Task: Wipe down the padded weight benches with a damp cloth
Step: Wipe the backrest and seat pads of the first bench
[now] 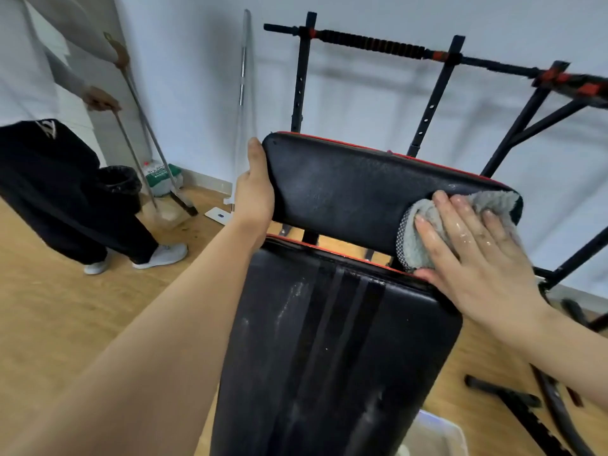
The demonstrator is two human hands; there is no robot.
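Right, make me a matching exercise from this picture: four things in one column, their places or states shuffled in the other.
1. left hand
2. right hand
3. grey cloth
4. black bin

A. on the floor beside the other person
B. holds the left end of the upper pad
C. presses flat on the grey cloth
D. lies on the right end of the upper pad

Pairs: 1-B, 2-C, 3-D, 4-A

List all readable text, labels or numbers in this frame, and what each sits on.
Nothing here can be read as words.
Green print on the white-and-green bag by the wall: too blurred to read.
White logo on the other person's dark trousers: a shape only, no legible letters.
Upper pad and lower pad: no text visible.
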